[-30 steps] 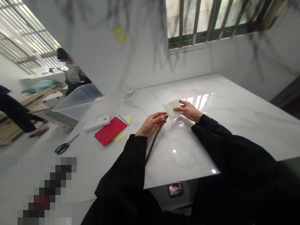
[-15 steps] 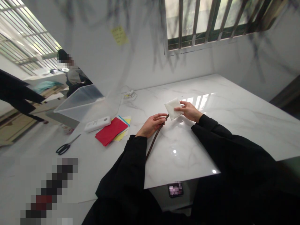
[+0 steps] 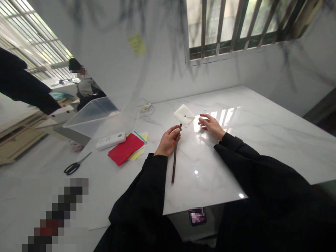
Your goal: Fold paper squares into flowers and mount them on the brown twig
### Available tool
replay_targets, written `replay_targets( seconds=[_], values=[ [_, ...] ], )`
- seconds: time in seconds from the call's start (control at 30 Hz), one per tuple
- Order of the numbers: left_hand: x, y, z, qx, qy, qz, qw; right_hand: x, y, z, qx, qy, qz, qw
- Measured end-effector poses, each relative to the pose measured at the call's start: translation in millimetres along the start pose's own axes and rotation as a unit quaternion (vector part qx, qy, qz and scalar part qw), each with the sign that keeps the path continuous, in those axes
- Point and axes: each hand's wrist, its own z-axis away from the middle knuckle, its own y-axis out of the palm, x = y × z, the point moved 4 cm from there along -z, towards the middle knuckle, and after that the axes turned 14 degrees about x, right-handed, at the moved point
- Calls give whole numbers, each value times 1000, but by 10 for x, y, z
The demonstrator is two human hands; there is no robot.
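Note:
My left hand (image 3: 168, 141) is closed around a thin dark brown stick (image 3: 174, 161), gripping it near its upper end. At the top of the stick sits a folded white paper square (image 3: 181, 113) with a small dark round dot, like a pin head, near its middle. How the paper joins the stick is too small to make out. Just to the right of the paper, my right hand (image 3: 211, 126) is apart from it, fingers spread and holding nothing.
Left of my hands lie red paper sheets (image 3: 126, 149), yellow paper (image 3: 136, 151), a white oblong device (image 3: 111, 140) and black-handled scissors (image 3: 76, 165). Behind them stands a clear plastic bin (image 3: 90, 113). A cable (image 3: 147, 108) rests near the wall. Two people are at the far left.
My right hand has let go of the white paper and moved slightly away. My left hand has turned the stick more upright, and the paper has shifted left, showing the dot.

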Motion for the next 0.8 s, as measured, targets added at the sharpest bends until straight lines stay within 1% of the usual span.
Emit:
replay_targets(
  seconds=[0.07,0.13,0.3,0.47,0.63,0.8],
  values=[
    [12,-13,-10,-4,1,6,1000,38,16,18,17,-15,80,997],
    [27,-11,-16,4,0,0,1000,77,41,42,27,-22,148,988],
    [51,-8,-26,24,8,-13,1000,132,58,71,-9,-25,218,976],
    [59,-36,-29,15,11,-13,1000,151,63,69,5,2,319,948],
    [44,-23,-11,19,17,-21,999,198,54,92,-17,2,331,943],
    [40,-18,-8,18,14,-24,999,237,65,127,-46,6,316,948]
  ],
)
